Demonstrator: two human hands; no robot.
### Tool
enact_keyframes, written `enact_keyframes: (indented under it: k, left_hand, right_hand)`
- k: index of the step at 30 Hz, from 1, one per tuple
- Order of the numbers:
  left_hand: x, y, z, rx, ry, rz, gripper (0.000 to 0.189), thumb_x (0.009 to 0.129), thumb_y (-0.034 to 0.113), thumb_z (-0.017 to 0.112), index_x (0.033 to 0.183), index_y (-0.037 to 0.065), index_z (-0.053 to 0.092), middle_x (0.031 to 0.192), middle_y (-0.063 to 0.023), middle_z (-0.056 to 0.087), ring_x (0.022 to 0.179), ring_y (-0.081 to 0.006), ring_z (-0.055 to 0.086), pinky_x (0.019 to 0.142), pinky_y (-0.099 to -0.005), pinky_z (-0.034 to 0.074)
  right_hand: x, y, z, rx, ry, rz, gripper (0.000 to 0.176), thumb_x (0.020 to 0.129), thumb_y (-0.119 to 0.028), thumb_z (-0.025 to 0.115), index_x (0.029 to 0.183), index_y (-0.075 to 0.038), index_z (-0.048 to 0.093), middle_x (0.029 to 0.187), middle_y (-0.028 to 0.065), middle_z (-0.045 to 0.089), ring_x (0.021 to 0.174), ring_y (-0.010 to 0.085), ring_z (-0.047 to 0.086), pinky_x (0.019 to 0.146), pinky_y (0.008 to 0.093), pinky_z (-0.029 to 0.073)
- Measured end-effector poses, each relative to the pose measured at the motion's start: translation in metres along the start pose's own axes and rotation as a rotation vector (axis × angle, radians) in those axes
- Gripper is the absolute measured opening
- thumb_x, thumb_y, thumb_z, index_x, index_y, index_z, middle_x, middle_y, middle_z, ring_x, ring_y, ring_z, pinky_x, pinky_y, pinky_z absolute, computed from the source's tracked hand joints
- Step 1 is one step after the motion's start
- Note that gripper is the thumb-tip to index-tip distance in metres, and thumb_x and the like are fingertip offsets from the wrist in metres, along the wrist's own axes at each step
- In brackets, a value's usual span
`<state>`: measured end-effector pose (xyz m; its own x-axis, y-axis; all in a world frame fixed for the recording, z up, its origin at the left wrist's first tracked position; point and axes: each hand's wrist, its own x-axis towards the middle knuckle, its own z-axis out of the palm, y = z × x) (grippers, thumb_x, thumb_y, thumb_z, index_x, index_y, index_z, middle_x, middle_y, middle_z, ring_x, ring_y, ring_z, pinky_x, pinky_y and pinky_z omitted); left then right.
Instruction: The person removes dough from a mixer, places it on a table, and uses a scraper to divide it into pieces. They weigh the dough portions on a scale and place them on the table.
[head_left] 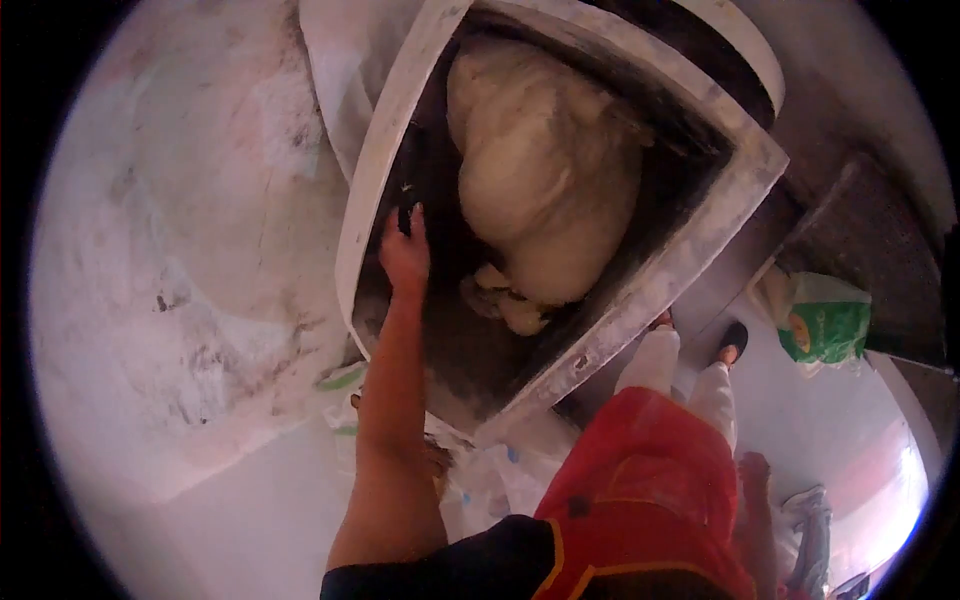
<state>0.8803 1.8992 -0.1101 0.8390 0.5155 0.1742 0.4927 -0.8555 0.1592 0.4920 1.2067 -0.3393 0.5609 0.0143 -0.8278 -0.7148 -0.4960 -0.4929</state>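
A big pale mass of dough (545,170) lies in a deep, dark-walled trough (660,290) with a worn white rim. Smaller torn lumps of dough (515,308) sit at its lower end. My left hand (405,262) reaches down inside the trough, left of the dough and apart from it. Its fingers are closed around a small dark object (407,212) near the left wall; its exact kind is too dim to tell. My right hand (755,472) hangs low beside my red apron (640,480), blurred, with its fingers not clear.
A stained pale wall (200,250) rises on the left. Plastic bags (490,485) lie below the trough. On the right, a green and white bag (825,318) stands near a dark panel (870,240). My feet are on the pale floor (780,410).
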Motion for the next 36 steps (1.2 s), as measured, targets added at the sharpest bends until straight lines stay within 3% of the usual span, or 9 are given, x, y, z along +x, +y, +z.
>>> enact_keyframes:
  k: [2, 5, 9, 12, 17, 20, 26, 30, 36]
  left_hand:
    - [0.010, -0.004, 0.004, -0.002, -0.032, -0.023, 0.047, 0.089, 0.039, 0.056, 0.112, -0.002, 0.058, 0.102, -0.0256, 0.061, 0.096, -0.0395, 0.059, 0.081, -0.0415, 0.047]
    - [0.020, -0.034, 0.023, 0.010, -0.058, -0.018, 0.047, 0.088, 0.040, 0.056, 0.112, 0.000, 0.059, 0.103, -0.0246, 0.062, 0.098, -0.0394, 0.059, 0.082, -0.0426, 0.046]
    - [0.053, 0.022, 0.036, -0.010, -0.107, -0.028, 0.049, 0.086, 0.043, 0.056, 0.110, 0.000, 0.060, 0.103, -0.0253, 0.062, 0.098, -0.0394, 0.058, 0.085, -0.0439, 0.046]
    - [0.104, 0.026, 0.073, 0.195, -0.121, 0.164, 0.048, 0.084, 0.042, 0.057, 0.107, 0.001, 0.062, 0.103, -0.0260, 0.061, 0.097, -0.0396, 0.058, 0.086, -0.0435, 0.046]
    - [0.141, 0.075, 0.064, 0.375, -0.296, 0.316, 0.049, 0.085, 0.047, 0.055, 0.097, 0.002, 0.066, 0.102, -0.0225, 0.063, 0.087, -0.0409, 0.060, 0.072, -0.0473, 0.049]
    - [0.114, 0.091, 0.059, 0.397, -0.294, 0.299, 0.040, 0.087, 0.038, 0.054, 0.102, 0.002, 0.062, 0.100, -0.0227, 0.063, 0.090, -0.0391, 0.061, 0.076, -0.0475, 0.049]
    - [0.015, 0.080, -0.020, 0.251, -0.237, 0.067, 0.044, 0.090, 0.034, 0.053, 0.120, 0.002, 0.052, 0.112, -0.0236, 0.058, 0.099, -0.0381, 0.058, 0.084, -0.0449, 0.047]
    - [-0.039, 0.057, -0.048, 0.194, 0.032, 0.126, 0.036, 0.093, 0.031, 0.047, 0.117, 0.003, 0.052, 0.106, -0.0185, 0.058, 0.089, -0.0401, 0.060, 0.073, -0.0462, 0.049]
    - [-0.081, 0.069, -0.049, -0.236, 0.050, 0.022, 0.033, 0.093, 0.028, 0.049, 0.108, -0.001, 0.057, 0.093, -0.0184, 0.061, 0.087, -0.0372, 0.059, 0.074, -0.0424, 0.047]
  right_hand:
    - [-0.001, -0.014, -0.001, -0.490, 0.032, -0.222, 0.019, 0.081, -0.015, 0.058, 0.098, -0.008, 0.061, 0.087, 0.0068, 0.062, 0.079, 0.0200, 0.061, 0.061, 0.0331, 0.052]
    - [-0.001, -0.044, -0.001, -0.070, -0.002, 0.147, 0.018, 0.079, -0.022, 0.060, 0.094, -0.011, 0.063, 0.089, 0.0067, 0.063, 0.080, 0.0243, 0.062, 0.066, 0.0368, 0.053]
    - [0.007, -0.064, 0.003, -0.293, 0.055, -0.040, 0.016, 0.082, -0.018, 0.055, 0.086, -0.004, 0.061, 0.077, 0.0089, 0.063, 0.063, 0.0213, 0.057, 0.061, 0.0354, 0.047]
    - [0.015, -0.029, 0.013, -0.462, 0.121, 0.001, 0.017, 0.083, -0.018, 0.053, 0.088, -0.003, 0.061, 0.078, 0.0118, 0.063, 0.065, 0.0251, 0.058, 0.062, 0.0371, 0.048]
    - [0.025, -0.083, 0.010, -0.713, -0.083, -0.103, 0.019, 0.086, -0.018, 0.050, 0.091, -0.003, 0.060, 0.080, 0.0130, 0.062, 0.070, 0.0265, 0.060, 0.064, 0.0372, 0.048]
    - [0.014, -0.120, -0.005, -0.439, 0.081, -0.255, 0.023, 0.089, -0.024, 0.051, 0.096, -0.004, 0.059, 0.080, 0.0095, 0.062, 0.071, 0.0217, 0.059, 0.064, 0.0346, 0.048]
    - [0.008, -0.162, -0.030, 0.215, 0.066, -0.035, 0.026, 0.091, -0.025, 0.051, 0.096, -0.001, 0.058, 0.077, 0.0056, 0.058, 0.067, 0.0135, 0.054, 0.061, 0.0286, 0.047]
    - [0.024, -0.104, -0.039, 0.130, 0.027, -0.042, 0.014, 0.088, -0.018, 0.056, 0.097, -0.008, 0.059, 0.079, 0.0002, 0.058, 0.066, 0.0080, 0.053, 0.059, 0.0231, 0.046]
    - [0.019, -0.113, -0.054, 0.133, 0.031, -0.041, 0.016, 0.089, -0.022, 0.052, 0.093, -0.007, 0.058, 0.074, -0.0001, 0.055, 0.063, 0.0092, 0.051, 0.057, 0.0249, 0.044]
